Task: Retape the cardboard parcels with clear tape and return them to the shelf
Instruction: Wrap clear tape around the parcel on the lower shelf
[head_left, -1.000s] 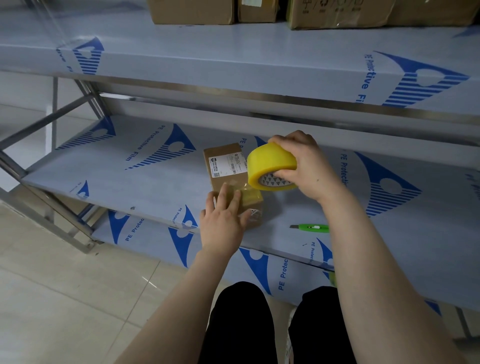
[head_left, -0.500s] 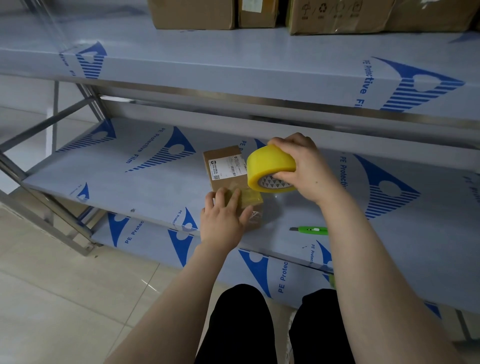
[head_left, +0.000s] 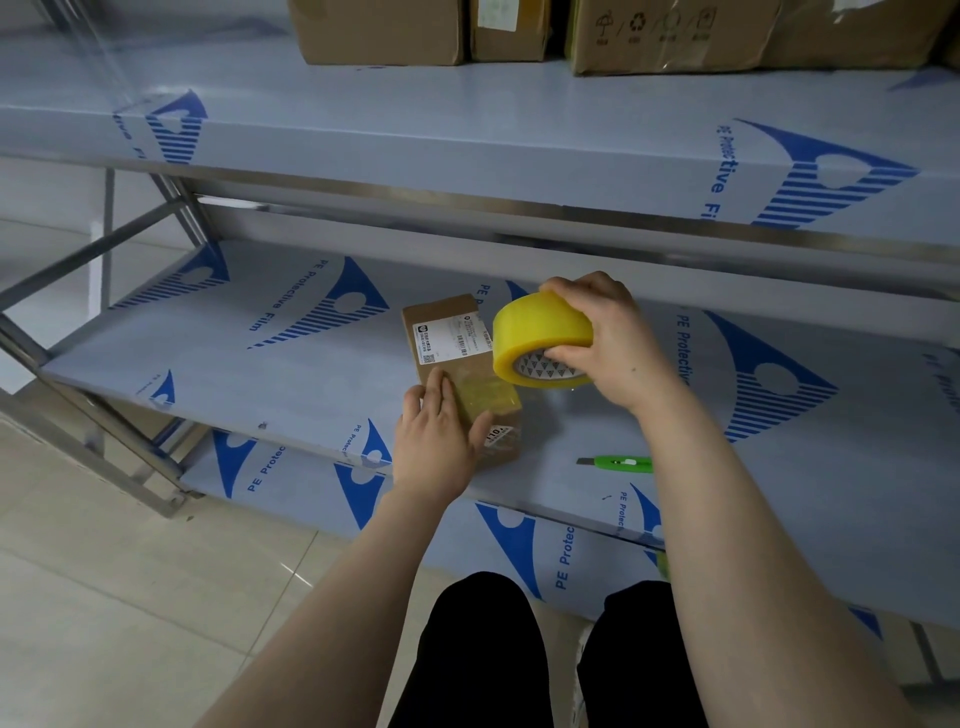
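A small brown cardboard parcel (head_left: 448, 332) with a white label lies on the middle shelf (head_left: 249, 364). My left hand (head_left: 439, 441) presses flat on its near end, fingers straight. A strip of clear tape (head_left: 488, 397) runs over the parcel's top from the yellow tape roll (head_left: 540, 345). My right hand (head_left: 613, 343) grips that roll just above the parcel's right side, thumb at the core.
A green utility knife (head_left: 621, 463) lies on the middle shelf to the right of the parcel. Several larger cardboard boxes (head_left: 379, 31) stand on the top shelf. A lower shelf (head_left: 457, 530) sits below, with tiled floor on the left. My knees are at the bottom.
My right hand has carried the tape roll slightly left and back along the parcel, drawing the strip out. The left hand keeps pressing the near end.
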